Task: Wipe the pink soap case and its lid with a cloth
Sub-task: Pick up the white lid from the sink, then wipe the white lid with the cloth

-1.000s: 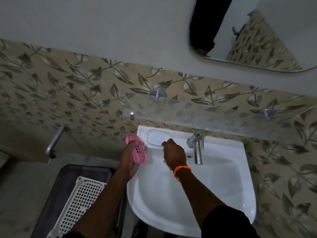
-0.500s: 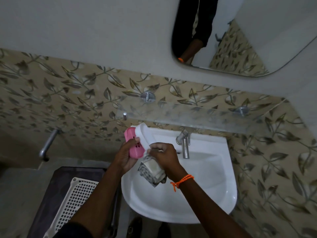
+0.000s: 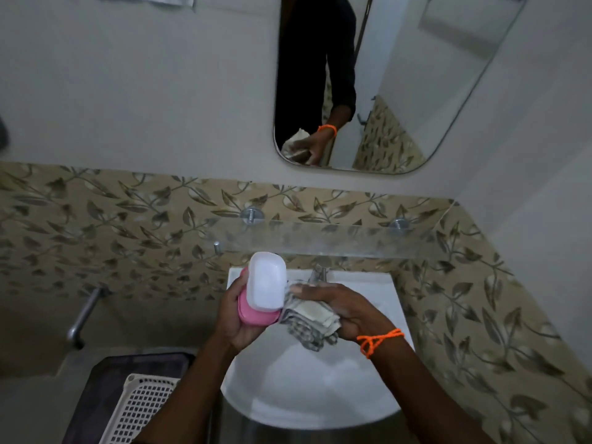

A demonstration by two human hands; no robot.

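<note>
My left hand (image 3: 237, 318) holds the pink soap case (image 3: 253, 312) with its white lid (image 3: 266, 282), and my right hand (image 3: 339, 307) grips the folded cloth (image 3: 307, 322), which I should press flat and rub along the lid.

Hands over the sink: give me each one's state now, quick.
Left hand: holds the pink soap case with its white lid.
Right hand: fingers grip the folded cloth.
</note>
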